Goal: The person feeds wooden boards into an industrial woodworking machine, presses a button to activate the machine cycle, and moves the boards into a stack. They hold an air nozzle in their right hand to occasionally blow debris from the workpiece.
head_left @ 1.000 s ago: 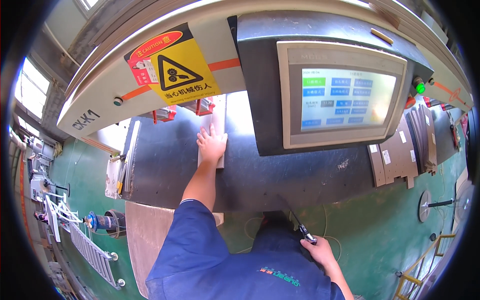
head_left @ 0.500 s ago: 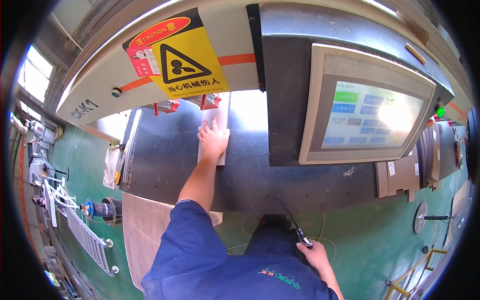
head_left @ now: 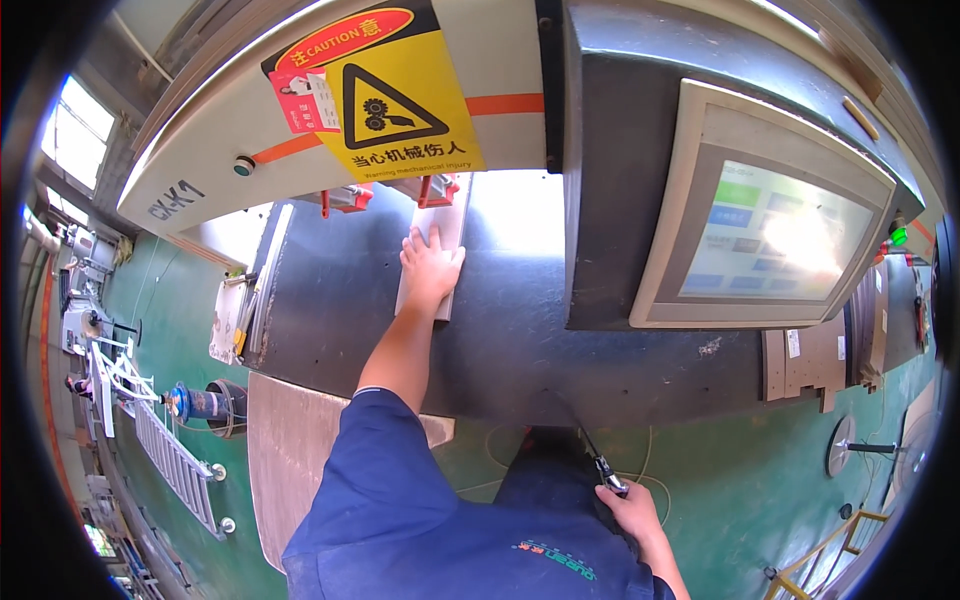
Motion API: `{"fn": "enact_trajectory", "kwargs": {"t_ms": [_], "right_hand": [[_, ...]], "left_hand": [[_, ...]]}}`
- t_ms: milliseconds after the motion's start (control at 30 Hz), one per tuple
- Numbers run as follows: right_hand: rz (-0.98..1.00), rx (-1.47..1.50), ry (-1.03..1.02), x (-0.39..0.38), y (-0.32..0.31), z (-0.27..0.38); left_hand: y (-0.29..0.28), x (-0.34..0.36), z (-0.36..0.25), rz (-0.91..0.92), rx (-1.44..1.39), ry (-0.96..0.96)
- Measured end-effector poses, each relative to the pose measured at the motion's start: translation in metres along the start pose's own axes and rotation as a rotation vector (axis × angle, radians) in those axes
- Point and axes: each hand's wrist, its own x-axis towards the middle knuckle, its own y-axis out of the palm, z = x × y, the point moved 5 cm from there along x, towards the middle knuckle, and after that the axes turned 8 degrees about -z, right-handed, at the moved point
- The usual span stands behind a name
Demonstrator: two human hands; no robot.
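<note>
My left hand (head_left: 431,268) lies flat, fingers spread, on a narrow pale board (head_left: 453,214). The board rests on a dark machine table (head_left: 510,345), its far end beneath red clamp-like parts (head_left: 437,190). Low on the right, my right hand (head_left: 633,510) is closed round an air blow gun (head_left: 609,477), whose thin dark nozzle points up toward the table's front edge. Part of its grip is hidden by my fingers.
A grey control box with a lit touchscreen (head_left: 760,235) juts over the table at right. Above the board hangs a white machine beam with a yellow warning sign (head_left: 405,100). Brown panels (head_left: 797,365) sit at the right end; a wooden board (head_left: 300,450) stands at left.
My view has shifted slightly, so the beam and screen sit further right. My left hand stays on the board, and my right hand still holds the air blow gun.
</note>
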Motion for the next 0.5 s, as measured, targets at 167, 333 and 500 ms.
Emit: {"fn": "enact_trajectory", "kwargs": {"t_ms": [167, 333, 500], "right_hand": [[0.006, -0.025, 0.009, -0.002, 0.001, 0.011], [-0.003, -0.004, -0.001, -0.002, 0.001, 0.011], [-0.011, -0.01, -0.006, -0.003, -0.003, 0.009]], "left_hand": [[-0.005, -0.002, -0.009, 0.008, -0.009, -0.018], [-0.003, -0.003, -0.009, 0.045, -0.011, -0.043], [0.0, -0.004, -0.006, -0.005, -0.016, -0.077]]}}
